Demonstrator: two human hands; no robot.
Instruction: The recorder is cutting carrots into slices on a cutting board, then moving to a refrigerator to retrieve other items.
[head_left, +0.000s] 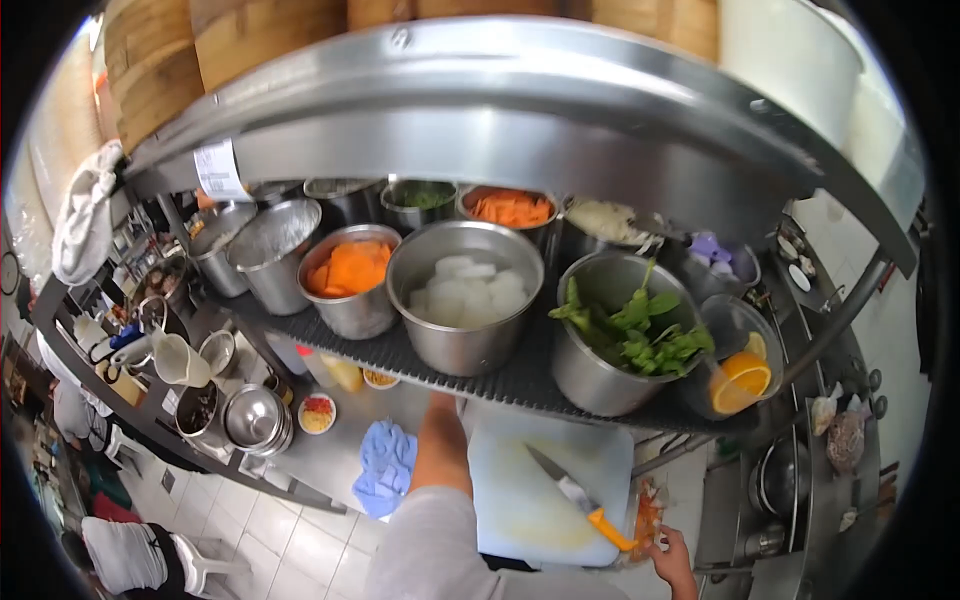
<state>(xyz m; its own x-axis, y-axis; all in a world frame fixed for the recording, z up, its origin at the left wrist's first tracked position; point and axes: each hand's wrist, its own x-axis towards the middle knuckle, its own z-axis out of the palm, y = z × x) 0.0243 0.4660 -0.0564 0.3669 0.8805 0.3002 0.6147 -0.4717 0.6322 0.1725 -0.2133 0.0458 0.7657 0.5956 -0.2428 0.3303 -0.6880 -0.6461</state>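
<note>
My left forearm (444, 442) reaches beneath the steel shelf, and the hand itself is hidden there. Low at the right, my right hand (670, 556) is beside orange scraps (646, 517) in a clear container or bag; whether the fingers pinch something is unclear. On the white cutting board (510, 517) lies a knife (577, 496), its yellow-orange handle end close to my right fingers. A blue cloth (384, 465) is crumpled left of my forearm. Above, the shelf carries steel pots of sliced carrots (352, 270), white slices in liquid (469, 292) and green herbs (645, 322).
The shelf's dark ridged mat (517, 390) overhangs the counter. A clear cup (731, 356) with cut orange stands at its right end. Steel bowls (255, 416) and a small dish (318, 414) sit left. A person in white (124, 555) is at lower left, near a white chair.
</note>
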